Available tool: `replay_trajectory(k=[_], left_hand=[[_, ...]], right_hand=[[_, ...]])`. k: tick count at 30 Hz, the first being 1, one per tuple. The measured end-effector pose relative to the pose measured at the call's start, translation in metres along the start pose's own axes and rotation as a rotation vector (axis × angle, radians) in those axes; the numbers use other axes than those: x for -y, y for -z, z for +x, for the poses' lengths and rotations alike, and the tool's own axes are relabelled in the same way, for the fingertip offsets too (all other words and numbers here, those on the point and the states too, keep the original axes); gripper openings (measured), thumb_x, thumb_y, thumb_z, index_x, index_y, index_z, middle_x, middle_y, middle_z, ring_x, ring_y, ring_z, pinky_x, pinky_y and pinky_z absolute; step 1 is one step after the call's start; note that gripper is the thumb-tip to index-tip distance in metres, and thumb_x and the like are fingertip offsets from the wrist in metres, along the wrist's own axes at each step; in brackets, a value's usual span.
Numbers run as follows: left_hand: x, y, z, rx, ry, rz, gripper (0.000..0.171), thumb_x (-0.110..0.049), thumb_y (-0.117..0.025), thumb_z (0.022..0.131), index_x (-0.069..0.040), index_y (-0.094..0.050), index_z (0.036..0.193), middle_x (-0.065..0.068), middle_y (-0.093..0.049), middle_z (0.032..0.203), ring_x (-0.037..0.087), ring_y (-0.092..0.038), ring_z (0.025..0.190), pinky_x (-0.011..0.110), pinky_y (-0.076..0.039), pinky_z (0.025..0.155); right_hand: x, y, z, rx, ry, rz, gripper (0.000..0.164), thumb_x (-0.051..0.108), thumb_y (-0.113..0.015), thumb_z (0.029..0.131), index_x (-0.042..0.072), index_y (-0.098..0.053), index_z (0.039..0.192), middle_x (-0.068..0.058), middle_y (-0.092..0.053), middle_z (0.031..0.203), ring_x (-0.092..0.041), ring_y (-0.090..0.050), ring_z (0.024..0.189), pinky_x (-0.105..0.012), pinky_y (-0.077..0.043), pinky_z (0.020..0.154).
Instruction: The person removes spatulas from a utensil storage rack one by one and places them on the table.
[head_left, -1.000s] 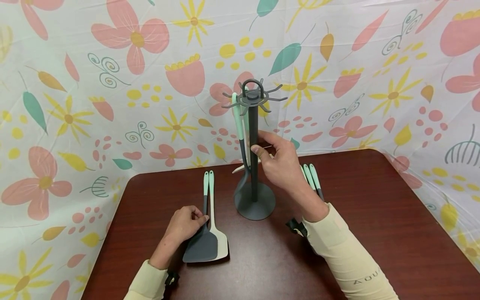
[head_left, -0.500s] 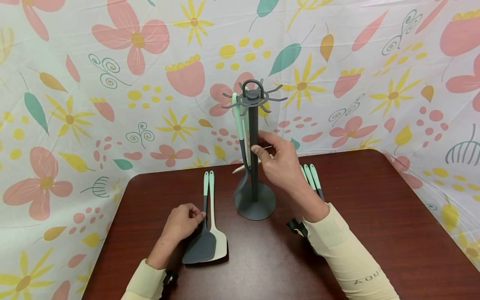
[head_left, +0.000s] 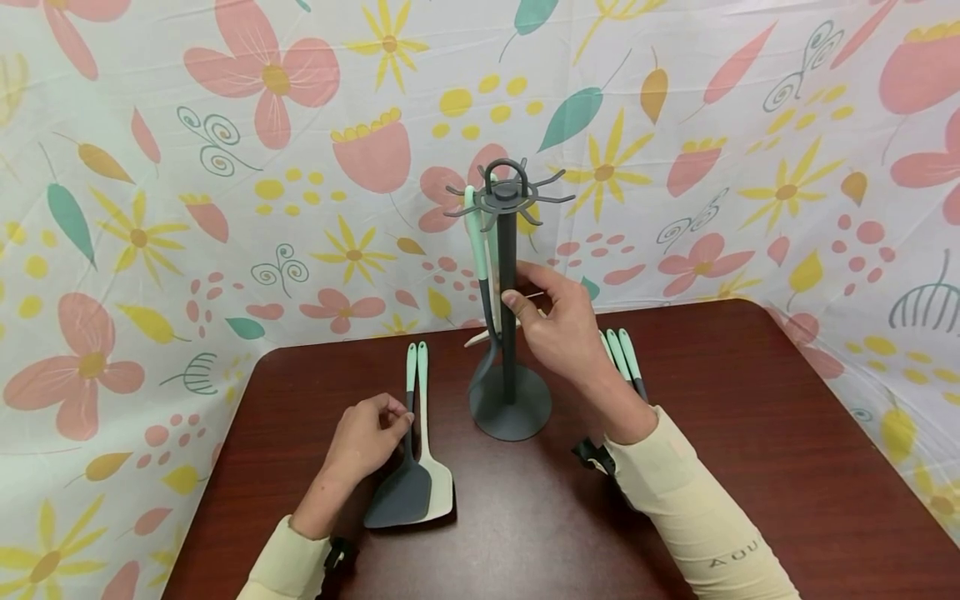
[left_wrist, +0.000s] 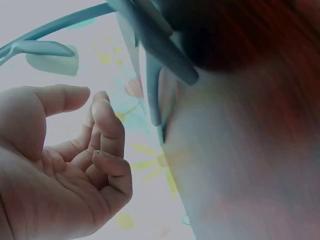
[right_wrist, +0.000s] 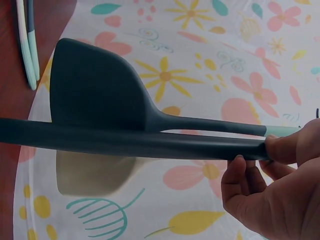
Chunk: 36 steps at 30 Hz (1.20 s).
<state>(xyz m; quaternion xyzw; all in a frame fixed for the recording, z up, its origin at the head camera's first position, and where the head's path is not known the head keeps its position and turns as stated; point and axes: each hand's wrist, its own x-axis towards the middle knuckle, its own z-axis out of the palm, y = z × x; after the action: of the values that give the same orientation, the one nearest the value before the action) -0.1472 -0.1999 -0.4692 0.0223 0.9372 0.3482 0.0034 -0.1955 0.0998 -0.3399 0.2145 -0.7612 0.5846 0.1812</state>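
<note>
In the head view my right hand [head_left: 558, 321] pinches the pole of a dark grey utensil stand [head_left: 507, 250], thumb in front and fingers behind. A dark turner [right_wrist: 95, 85] and a cream utensil [right_wrist: 90, 175] hang from the stand, seen behind the pole in the right wrist view. My left hand [head_left: 366, 435] is low over the table, thumb and fingertips at the handle of a grey turner [head_left: 401, 496]. Nothing shows between the loosely bent fingers in the left wrist view. A cream turner [head_left: 444, 492] lies partly under the grey one.
Several mint-handled utensils [head_left: 622, 354] lie right of the stand, partly hidden by my right arm. The brown table [head_left: 750, 400] meets a flowered cloth [head_left: 675, 83] at the back. Bluish curved pieces [left_wrist: 165, 50] near my left hand are too blurred to identify.
My left hand has shifted slightly farther up along the grey turner's handle. Both turners have edged slightly left. My right hand and the stand stay in place.
</note>
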Motion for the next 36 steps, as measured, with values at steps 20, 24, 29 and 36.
replay_trajectory(k=[20, 24, 29, 36], left_hand=[[-0.020, 0.006, 0.005, 0.004, -0.136, -0.083, 0.008, -0.016, -0.079, 0.095, -0.020, -0.073, 0.097, -0.007, -0.068, 0.084, 0.012, -0.063, 0.075, 0.030, -0.052, 0.071], [-0.024, 0.007, 0.008, 0.004, -0.168, -0.105, 0.009, -0.017, -0.081, 0.095, -0.020, -0.072, 0.098, -0.007, -0.068, 0.085, 0.010, -0.063, 0.076, 0.028, -0.053, 0.072], [-0.034, 0.012, 0.012, 0.003, -0.206, -0.132, 0.009, -0.021, -0.080, 0.096, -0.019, -0.072, 0.100, -0.007, -0.069, 0.088, 0.012, -0.064, 0.077, 0.029, -0.055, 0.072], [-0.047, 0.016, 0.019, -0.002, -0.241, -0.152, 0.011, -0.022, -0.081, 0.096, -0.018, -0.072, 0.102, -0.008, -0.070, 0.090, 0.011, -0.065, 0.081, 0.029, -0.056, 0.073]], right_hand=[[-0.001, 0.000, -0.002, 0.007, -0.064, 0.054, 0.026, 0.008, -0.069, 0.103, 0.009, -0.076, 0.128, -0.011, -0.075, 0.108, -0.019, -0.069, 0.097, -0.028, -0.056, 0.081], [-0.001, 0.000, -0.001, 0.002, -0.062, 0.057, 0.025, 0.008, -0.069, 0.103, 0.009, -0.076, 0.127, -0.010, -0.075, 0.107, -0.019, -0.070, 0.095, -0.028, -0.057, 0.080], [-0.001, 0.000, 0.000, -0.002, -0.056, 0.065, 0.024, 0.009, -0.069, 0.103, 0.009, -0.077, 0.126, -0.016, -0.075, 0.108, -0.020, -0.071, 0.095, -0.028, -0.057, 0.082], [-0.001, 0.000, 0.000, -0.003, -0.068, 0.073, 0.024, 0.008, -0.069, 0.103, 0.009, -0.077, 0.125, -0.011, -0.075, 0.106, -0.026, -0.071, 0.095, -0.027, -0.057, 0.080]])
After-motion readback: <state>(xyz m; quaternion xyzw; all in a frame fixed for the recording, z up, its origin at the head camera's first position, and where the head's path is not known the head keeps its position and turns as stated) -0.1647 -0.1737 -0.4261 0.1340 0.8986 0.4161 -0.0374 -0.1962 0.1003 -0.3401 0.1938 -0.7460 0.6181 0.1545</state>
